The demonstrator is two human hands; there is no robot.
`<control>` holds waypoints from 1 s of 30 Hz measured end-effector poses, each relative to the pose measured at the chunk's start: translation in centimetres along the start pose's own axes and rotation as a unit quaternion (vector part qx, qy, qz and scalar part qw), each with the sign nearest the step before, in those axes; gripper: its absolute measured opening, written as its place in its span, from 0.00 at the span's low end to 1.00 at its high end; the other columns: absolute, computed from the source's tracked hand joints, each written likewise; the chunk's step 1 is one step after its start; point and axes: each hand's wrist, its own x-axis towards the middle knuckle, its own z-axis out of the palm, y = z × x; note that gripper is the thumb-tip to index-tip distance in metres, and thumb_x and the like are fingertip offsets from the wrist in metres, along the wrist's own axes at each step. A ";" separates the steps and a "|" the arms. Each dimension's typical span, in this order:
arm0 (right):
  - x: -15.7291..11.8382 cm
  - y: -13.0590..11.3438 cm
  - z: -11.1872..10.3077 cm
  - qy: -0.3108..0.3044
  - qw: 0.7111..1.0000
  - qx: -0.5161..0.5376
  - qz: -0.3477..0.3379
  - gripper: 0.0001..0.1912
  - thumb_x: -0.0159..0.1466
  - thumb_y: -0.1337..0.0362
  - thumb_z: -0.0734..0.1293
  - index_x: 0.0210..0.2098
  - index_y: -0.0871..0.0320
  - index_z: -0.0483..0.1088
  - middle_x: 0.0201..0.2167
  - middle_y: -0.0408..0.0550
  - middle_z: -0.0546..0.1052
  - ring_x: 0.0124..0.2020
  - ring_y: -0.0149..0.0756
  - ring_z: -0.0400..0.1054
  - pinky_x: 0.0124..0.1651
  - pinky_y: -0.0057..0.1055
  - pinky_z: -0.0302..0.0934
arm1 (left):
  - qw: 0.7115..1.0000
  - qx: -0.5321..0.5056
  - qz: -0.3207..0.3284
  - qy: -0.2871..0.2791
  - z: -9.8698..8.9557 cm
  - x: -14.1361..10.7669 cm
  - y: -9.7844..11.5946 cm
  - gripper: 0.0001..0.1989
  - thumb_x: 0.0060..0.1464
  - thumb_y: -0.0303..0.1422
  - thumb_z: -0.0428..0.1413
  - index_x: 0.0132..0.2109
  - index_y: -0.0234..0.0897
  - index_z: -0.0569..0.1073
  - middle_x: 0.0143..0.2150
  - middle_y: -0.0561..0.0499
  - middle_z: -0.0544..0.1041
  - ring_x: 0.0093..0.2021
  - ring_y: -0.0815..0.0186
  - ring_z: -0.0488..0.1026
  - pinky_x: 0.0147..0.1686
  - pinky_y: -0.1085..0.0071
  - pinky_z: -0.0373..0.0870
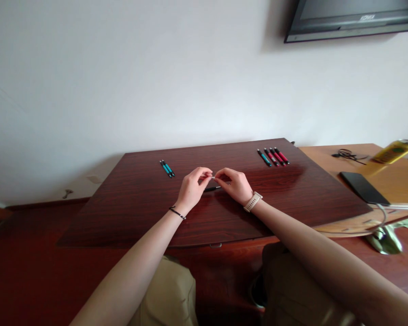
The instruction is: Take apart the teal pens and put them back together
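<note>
Above the middle of the dark wooden table (139,217), my left hand (192,185) and my right hand (237,184) meet fingertip to fingertip. Both are closed in a pinch on a thin, pale piece (213,177), too small to make out exactly; it spans the gap between them. Just below the fingers a black pen part (211,189) lies on the tabletop, partly hidden by my left hand. Two blue pens (167,168) lie side by side to the left of my hands. Over on the right, a blue pen (264,157) lies beside three red pens (276,156).
A light wooden desk (326,158) adjoins on the right, bearing a black phone (363,188), a coiled black cable (347,155) and a yellow can (394,151). The white wall (190,81) stands behind the table, with a television (353,22) high at right.
</note>
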 end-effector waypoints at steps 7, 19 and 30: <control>-0.1 0.0 0.1 0.008 1.000 0.014 0.000 0.09 0.71 0.54 0.71 0.41 0.52 0.76 0.37 0.47 0.83 0.36 0.39 0.79 0.45 0.35 0.73 | 1.000 0.005 -0.002 0.009 0.0 0.0 0.2 0.05 0.66 0.28 0.59 0.47 0.40 0.77 0.46 0.48 0.84 0.43 0.63 0.83 0.49 0.65 0.81; -0.1 -0.3 -0.1 0.002 1.000 0.009 -0.001 0.08 0.72 0.55 0.71 0.41 0.52 0.75 0.37 0.46 0.83 0.36 0.38 0.79 0.45 0.33 0.72 | 1.000 0.010 -0.008 0.006 0.0 -0.1 0.0 0.05 0.67 0.28 0.59 0.48 0.40 0.77 0.47 0.48 0.84 0.44 0.63 0.83 0.49 0.65 0.81; -0.1 0.4 0.1 -0.009 1.000 0.012 -0.017 0.08 0.72 0.55 0.71 0.41 0.53 0.75 0.37 0.46 0.83 0.37 0.38 0.78 0.45 0.33 0.72 | 1.000 -0.021 -0.017 -0.007 0.1 -0.1 -0.1 0.05 0.66 0.27 0.58 0.47 0.39 0.77 0.46 0.48 0.85 0.44 0.63 0.84 0.49 0.66 0.81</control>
